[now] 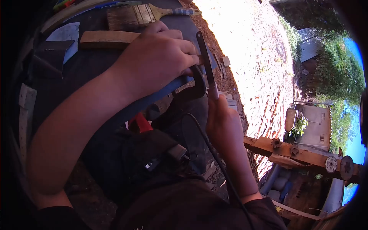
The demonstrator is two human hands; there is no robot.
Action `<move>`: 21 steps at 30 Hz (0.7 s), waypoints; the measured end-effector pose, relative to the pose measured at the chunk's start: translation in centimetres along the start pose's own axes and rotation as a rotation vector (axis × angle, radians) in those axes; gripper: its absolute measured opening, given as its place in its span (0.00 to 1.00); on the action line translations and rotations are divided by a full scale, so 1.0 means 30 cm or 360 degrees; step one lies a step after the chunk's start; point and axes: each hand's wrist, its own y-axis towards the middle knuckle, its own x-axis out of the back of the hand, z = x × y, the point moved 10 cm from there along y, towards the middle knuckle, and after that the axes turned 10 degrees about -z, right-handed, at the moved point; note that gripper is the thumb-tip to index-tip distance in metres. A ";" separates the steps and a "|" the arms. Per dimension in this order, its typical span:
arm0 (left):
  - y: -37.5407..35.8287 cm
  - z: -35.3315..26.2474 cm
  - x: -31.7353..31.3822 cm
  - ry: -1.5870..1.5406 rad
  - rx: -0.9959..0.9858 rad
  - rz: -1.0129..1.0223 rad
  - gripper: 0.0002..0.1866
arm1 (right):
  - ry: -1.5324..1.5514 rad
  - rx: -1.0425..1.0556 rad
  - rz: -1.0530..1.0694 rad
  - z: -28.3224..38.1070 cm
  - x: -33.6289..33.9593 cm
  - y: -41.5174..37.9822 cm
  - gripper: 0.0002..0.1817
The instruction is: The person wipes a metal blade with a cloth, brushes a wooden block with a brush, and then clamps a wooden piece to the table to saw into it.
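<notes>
My left hand reaches over the edge of a dark-topped table, its fingers curled. What the fingers close on is hidden beneath them. A dark curved piece shows just below the fingertips, at the table edge. In my right hand is a narrow, flat dark blade with a hole at its tip and a pale wrapped handle. The blade points away from me and passes right beside my left fingertips.
A wide paintbrush and a curved wooden block lie on the table near my left hand. Folded sheets are at the left. A black cord hangs by my right arm. A wooden beam carries discs at the right.
</notes>
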 end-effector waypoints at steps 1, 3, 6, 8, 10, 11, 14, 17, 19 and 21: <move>-0.001 0.006 -0.001 -0.0006 0.0004 0.0008 0.16 | -0.0004 -0.0044 0.0053 -0.015 -0.007 -0.012 0.10; 0.003 0.001 -0.007 -0.0036 -0.0012 0.0009 0.15 | 0.0060 0.0103 0.0014 0.015 -0.018 0.078 0.09; 0.005 -0.006 -0.004 -0.0030 -0.0023 -0.0028 0.15 | 0.0022 0.0179 -0.0090 0.047 -0.020 0.134 0.08; 0.005 -0.010 0.005 0.0006 -0.0029 -0.0051 0.15 | 0.0030 0.0129 -0.0092 0.034 -0.022 0.089 0.08; 0.010 -0.010 0.002 -0.0015 0.0003 -0.0005 0.15 | 0.0108 0.0079 -0.0024 -0.015 -0.017 -0.006 0.09; 0.005 -0.006 -0.001 -0.0035 0.0033 0.0017 0.14 | 0.0071 0.0090 0.0002 -0.017 -0.018 0.008 0.09; 0.008 0.000 -0.009 -0.0043 0.0026 0.0056 0.15 | 0.0009 0.0113 0.0040 -0.011 -0.023 0.045 0.09; 0.010 -0.001 -0.001 -0.0048 -0.0007 -0.0011 0.15 | 0.0029 0.0167 -0.0031 0.033 -0.031 0.128 0.08; 0.003 -0.011 -0.007 -0.0014 0.0001 -0.0002 0.15 | 0.0002 0.0180 -0.0054 0.029 -0.015 0.060 0.08; 0.007 0.007 0.005 0.0018 0.0021 -0.0001 0.15 | 0.0061 0.0111 0.0024 -0.025 -0.005 -0.032 0.09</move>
